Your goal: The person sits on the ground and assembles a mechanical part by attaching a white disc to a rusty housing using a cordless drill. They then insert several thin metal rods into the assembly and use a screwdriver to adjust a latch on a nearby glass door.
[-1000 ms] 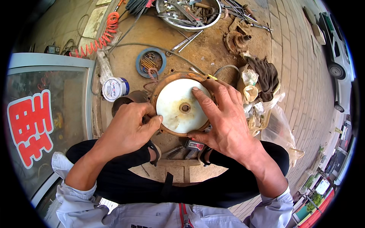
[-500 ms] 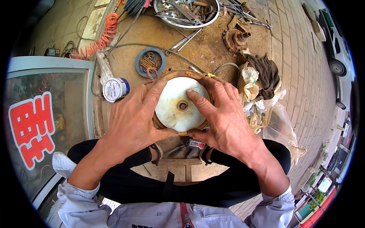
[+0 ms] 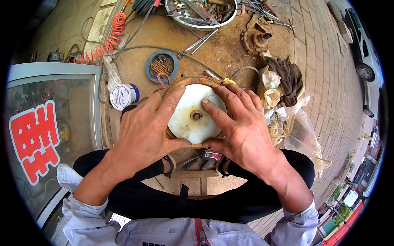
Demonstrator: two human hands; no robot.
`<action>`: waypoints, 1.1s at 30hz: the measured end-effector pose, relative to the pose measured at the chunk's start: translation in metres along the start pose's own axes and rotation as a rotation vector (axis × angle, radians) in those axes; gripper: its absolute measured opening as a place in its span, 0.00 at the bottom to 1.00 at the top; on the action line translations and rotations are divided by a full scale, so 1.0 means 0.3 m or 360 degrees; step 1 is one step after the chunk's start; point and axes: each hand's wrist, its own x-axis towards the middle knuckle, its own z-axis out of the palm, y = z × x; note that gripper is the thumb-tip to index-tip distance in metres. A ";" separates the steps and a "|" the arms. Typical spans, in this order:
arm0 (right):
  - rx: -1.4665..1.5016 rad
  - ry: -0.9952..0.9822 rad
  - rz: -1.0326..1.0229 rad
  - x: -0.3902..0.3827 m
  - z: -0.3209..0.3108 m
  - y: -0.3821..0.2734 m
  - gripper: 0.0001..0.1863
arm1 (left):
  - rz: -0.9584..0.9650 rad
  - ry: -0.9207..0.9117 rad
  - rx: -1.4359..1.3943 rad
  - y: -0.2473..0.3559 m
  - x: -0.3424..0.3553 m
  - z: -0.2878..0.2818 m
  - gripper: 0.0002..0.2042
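Between my two hands is a round part, a white disc point(image 3: 182, 112) with a small rusty hole at its centre, set inside a rusty metal ring point(image 3: 201, 80). My left hand point(image 3: 141, 123) grips the ring's left side, its thumb at the near edge and its fingers along the rim. My right hand point(image 3: 248, 127) grips the right side. One right finger lies on the white face near the centre hole, and the right thumb presses the near edge beside the left thumb. The undersides of the ring and the wrapped fingertips are hidden.
Beyond the part lie a blue ring point(image 3: 150, 65) holding small metal pieces, a metal basin point(image 3: 201, 26) of tools and a rusty flanged hub point(image 3: 256, 41). A tub point(image 3: 123, 96) stands left, by a glass door point(image 3: 53, 123). Rags and bags point(image 3: 283, 90) fill a container at right.
My right finger has shifted slightly on the white face. Otherwise both hands keep hold of the ringed disc in nearly the same place.
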 end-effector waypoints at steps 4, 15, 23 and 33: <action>-0.0051 0.0001 -0.0004 -0.001 0.000 -0.006 0.45 | -0.0057 -0.0041 0.0054 0.010 -0.001 -0.005 0.55; 0.0122 0.0124 0.0181 -0.050 -0.013 0.012 0.47 | -0.0107 -0.0056 0.0110 0.055 0.003 -0.013 0.51; 0.0209 0.0402 0.0370 -0.185 -0.131 -0.013 0.28 | 0.0009 0.0026 0.0131 0.066 -0.010 0.035 0.49; 0.0218 0.0719 0.0187 -0.318 -0.195 -0.022 0.24 | 0.0051 0.0066 0.0200 0.077 -0.005 0.055 0.49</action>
